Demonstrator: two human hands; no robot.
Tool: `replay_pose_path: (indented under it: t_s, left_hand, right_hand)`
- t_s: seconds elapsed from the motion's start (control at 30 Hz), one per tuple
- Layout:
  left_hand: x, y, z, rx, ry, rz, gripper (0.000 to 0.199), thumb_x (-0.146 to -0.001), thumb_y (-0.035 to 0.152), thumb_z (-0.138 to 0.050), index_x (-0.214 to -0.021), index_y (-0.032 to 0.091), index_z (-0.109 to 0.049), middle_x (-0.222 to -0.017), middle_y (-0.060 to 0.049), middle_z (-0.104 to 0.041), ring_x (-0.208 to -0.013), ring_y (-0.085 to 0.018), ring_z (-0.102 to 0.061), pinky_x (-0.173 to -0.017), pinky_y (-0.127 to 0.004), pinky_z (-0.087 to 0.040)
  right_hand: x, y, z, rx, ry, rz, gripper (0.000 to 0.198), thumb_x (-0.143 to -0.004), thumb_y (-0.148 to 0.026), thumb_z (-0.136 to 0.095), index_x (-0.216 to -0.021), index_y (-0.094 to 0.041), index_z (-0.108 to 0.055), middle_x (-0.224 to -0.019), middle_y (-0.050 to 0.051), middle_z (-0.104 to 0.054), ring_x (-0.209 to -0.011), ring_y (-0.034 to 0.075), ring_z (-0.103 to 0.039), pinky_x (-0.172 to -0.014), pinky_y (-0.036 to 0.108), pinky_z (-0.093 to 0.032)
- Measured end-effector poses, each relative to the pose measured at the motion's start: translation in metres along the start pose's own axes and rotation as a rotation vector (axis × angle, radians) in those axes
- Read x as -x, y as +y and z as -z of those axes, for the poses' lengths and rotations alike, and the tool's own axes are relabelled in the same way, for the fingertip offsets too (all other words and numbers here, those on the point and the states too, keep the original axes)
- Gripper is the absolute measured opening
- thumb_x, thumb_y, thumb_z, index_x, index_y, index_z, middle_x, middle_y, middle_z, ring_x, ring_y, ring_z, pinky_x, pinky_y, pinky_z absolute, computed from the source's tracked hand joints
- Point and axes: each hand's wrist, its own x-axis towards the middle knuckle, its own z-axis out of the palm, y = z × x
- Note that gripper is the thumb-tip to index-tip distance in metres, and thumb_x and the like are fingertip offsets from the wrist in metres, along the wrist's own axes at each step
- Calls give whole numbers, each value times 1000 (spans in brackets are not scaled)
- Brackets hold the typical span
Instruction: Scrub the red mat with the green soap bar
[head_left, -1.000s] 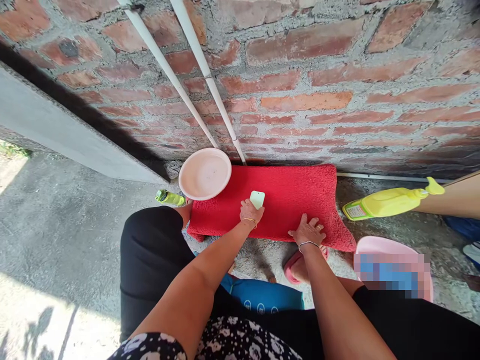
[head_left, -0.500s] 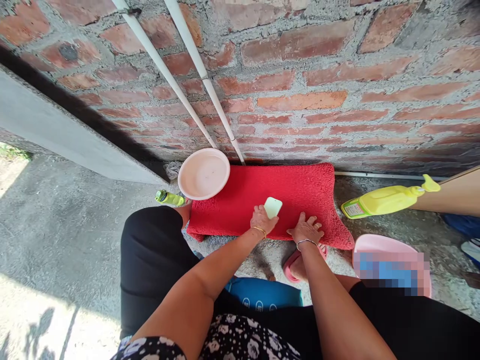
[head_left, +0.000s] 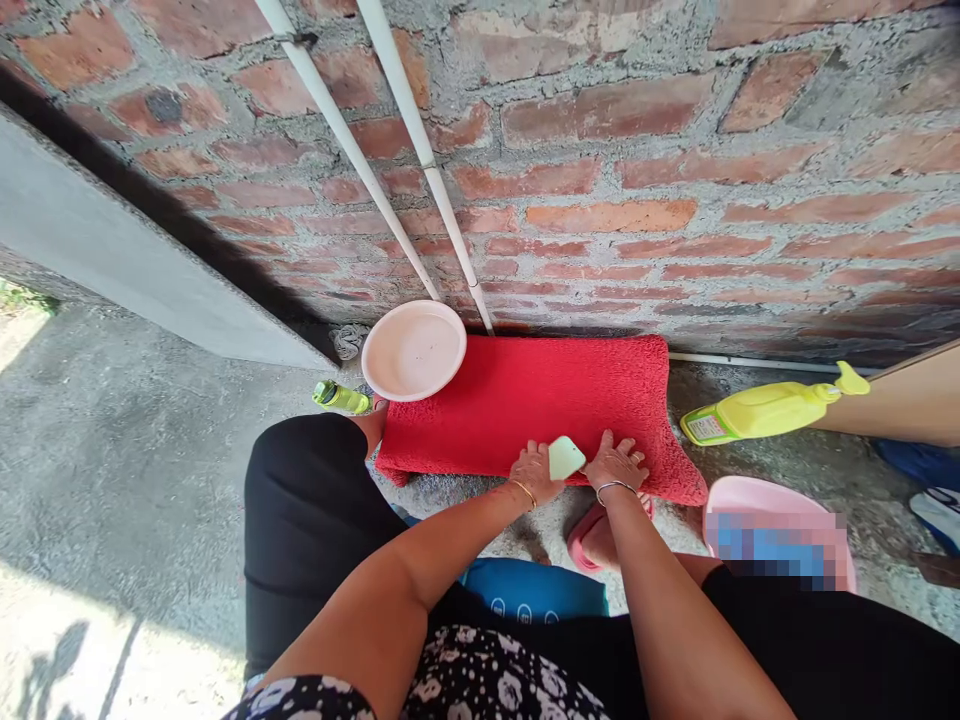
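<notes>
My left hand [head_left: 534, 470] is closed around a pale green scrubbing brush [head_left: 566, 458], seen as a flat rounded back with a small hole near one corner. Its underside is hidden against the red plush cloth [head_left: 555, 385], close to the near edge. To the right, my right hand [head_left: 616, 466] lies flat on the cloth with fingers spread, a little apart from the brush. The cloth drapes over something low, whose shape I cannot make out. A pale pink basin [head_left: 414, 352] stands on the cloth's far left corner.
On the right are a yellow spray bottle [head_left: 765, 410] and a pink tub [head_left: 739, 492] with blurred contents. A green bottle [head_left: 341, 397] stands by my left foot. Behind the cloth rises a brick wall [head_left: 611, 215] with white pipes [head_left: 454, 225]. A blue bag [head_left: 536, 590] lies between my legs.
My left hand has drawn the brush toward me and to the right, to the cloth's near edge, turning it somewhat. My right hand stays flat on the cloth. The view has shifted slightly.
</notes>
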Motion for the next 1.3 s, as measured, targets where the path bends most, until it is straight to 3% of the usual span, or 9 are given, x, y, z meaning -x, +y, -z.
replay_pose_path:
  t_s: [0.17,0.27,0.4,0.53,0.63,0.87,1.03,1.17,1.3]
  left_hand:
    - [14,-20,11,-51,-148,-93,67,-70,50,-63,-125,15,-46,-129,-13,-49,-114,-26,-55,-98,-35,-46]
    - [18,-50,30,-193,-129,-143,62,-71,43,-64,-125,16,-48,-131,-14,-47,-116,-28,-53,-96,-39,-48]
    - [28,-85,49,-321,-123,-259,62,-69,34,-65,-126,16,-48,-135,-16,-45,-119,-31,-50,-94,-43,-48]
    - [36,-98,58,-302,-103,-347,65,-69,34,-66,-128,14,-48,-135,-17,-46,-121,-32,-49,-95,-42,-47]
    - [40,-99,59,-274,-104,-403,67,-68,35,-68,-128,13,-48,-131,-17,-49,-119,-31,-51,-94,-41,-48]
    - [42,-100,57,-291,-130,-505,66,-69,36,-70,-127,12,-50,-129,-18,-51,-116,-32,-54,-92,-43,-49]
    - [31,-100,59,-223,-107,-532,65,-73,37,-69,-132,23,-48,-141,-14,-45,-129,-30,-45,-104,-49,-40]
    - [11,-118,68,-92,-61,-273,90,-72,43,-70,-150,33,-25,-158,-12,-23,-142,-36,-26,-107,-60,-32]
    - [-10,-150,73,-15,-18,131,94,-75,45,-65,-154,34,-14,-162,-13,-12,-144,-44,-13,-98,-68,-38]
  right_hand:
    - [5,1,3,-68,86,28,68,-82,-34,-57,-146,-25,-37,-149,20,-29,-132,40,-35,-96,55,-36]
    - [11,-12,9,-130,134,233,63,-80,-19,-52,-142,-22,-44,-143,17,-40,-128,33,-41,-99,47,-38]
    - [26,-44,11,-190,-62,698,70,-70,-20,-66,-138,-19,-49,-142,11,-45,-131,24,-40,-110,35,-29]
    - [50,-69,3,-74,-238,852,100,-54,-32,-83,-144,-18,-41,-148,13,-40,-136,29,-34,-112,40,-26]
    - [68,-76,-4,44,-274,826,102,-55,-36,-84,-145,-17,-39,-145,15,-43,-134,32,-36,-109,42,-29]
    - [94,-77,-8,121,-185,780,81,-69,-41,-75,-138,-13,-44,-130,17,-55,-122,31,-50,-99,39,-38]
    - [96,-84,-10,102,-110,572,57,-68,-34,-73,-119,-16,-55,-117,15,-62,-108,29,-60,-86,34,-44]
    - [88,-80,-16,-47,-60,299,56,-71,-41,-69,-119,-18,-51,-113,13,-65,-101,27,-64,-78,33,-46]
    - [75,-39,-16,-142,37,18,56,-72,-46,-68,-117,-18,-51,-108,15,-67,-97,29,-66,-75,37,-48]
